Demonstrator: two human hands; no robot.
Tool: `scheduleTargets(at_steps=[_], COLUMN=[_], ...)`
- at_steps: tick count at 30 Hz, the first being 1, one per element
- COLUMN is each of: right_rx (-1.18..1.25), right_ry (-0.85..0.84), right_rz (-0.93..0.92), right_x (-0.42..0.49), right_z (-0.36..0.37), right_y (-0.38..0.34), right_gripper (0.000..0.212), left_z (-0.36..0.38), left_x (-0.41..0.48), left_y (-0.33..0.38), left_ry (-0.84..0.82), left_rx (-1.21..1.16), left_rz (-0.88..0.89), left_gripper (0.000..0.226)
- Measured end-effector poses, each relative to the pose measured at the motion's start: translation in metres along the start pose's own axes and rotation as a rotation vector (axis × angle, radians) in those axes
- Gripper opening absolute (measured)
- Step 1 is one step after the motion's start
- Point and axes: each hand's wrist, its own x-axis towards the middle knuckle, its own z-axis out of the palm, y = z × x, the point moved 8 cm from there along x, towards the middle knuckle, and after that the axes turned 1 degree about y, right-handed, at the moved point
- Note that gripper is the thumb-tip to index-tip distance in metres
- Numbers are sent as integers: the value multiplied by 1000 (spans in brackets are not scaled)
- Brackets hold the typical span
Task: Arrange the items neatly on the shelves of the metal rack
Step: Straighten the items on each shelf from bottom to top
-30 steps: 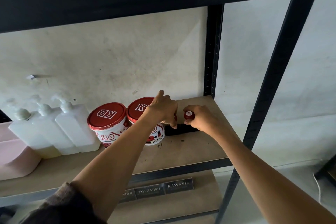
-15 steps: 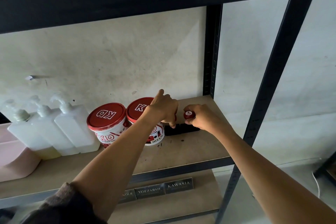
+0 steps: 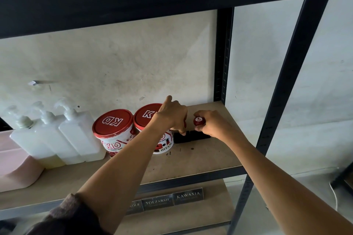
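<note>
Head view: two black rectangular stamps (image 3: pixel 191 137) lie side by side on the matte fibreboard shelf (image 3: pixel 210 160), just right of the red-lidded paint tubs (image 3: pixel 112 126). The right hand (image 3: pixel 214 126) has its fingers gripping one stamp's glossy red round knob (image 3: pixel 198 121), marked TOP. The left hand (image 3: pixel 173 116) has its fingers curled over the other stamp; whether they grip it cannot be told.

A single wide-angle view from the person's head, close before the metal rack (image 3: pixel 282 101), faces forward and down onto its shelf (image 3: pixel 202 160); the wall (image 3: pixel 114 63) is behind the rack.
</note>
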Motion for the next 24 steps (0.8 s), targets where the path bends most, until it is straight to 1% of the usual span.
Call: scheduleTargets(at_steps=[5,9,10,12,15,19,22,24], right_rx=[7,-9,-7,8,24,56,47,82], right_ry=[-25,-12,6,60,158,277,355,397], right_rz=[21,-3,-23,-70,-150,-281,-386,-444], right_x=[-3,-6,-8,-12,-24,-47,-71,-92], right_z=[0,-5,-9,-18,-35,-60,-79,-94], right_y=[1,-1,-4,-8,-18,-33,-49,-64], right_gripper=[68,73,73,69,62,57,54,52], left_z=[-2,-9,-12,-23,-43,-61,-74,-87], left_x=[-2,-8,-10,-18,-41,-80,-109,-129], left_y=[1,5,6,8,10,13,15,17], left_ry=[10,64,86,162,300,483,622,699], left_rx=[20,41,34,-3,-127,-265,-356,-384], left_rz=[-9,-22,-31,-67,-144,-219,-247,-245], left_gripper=[43,66,69,65,57,64,61,58])
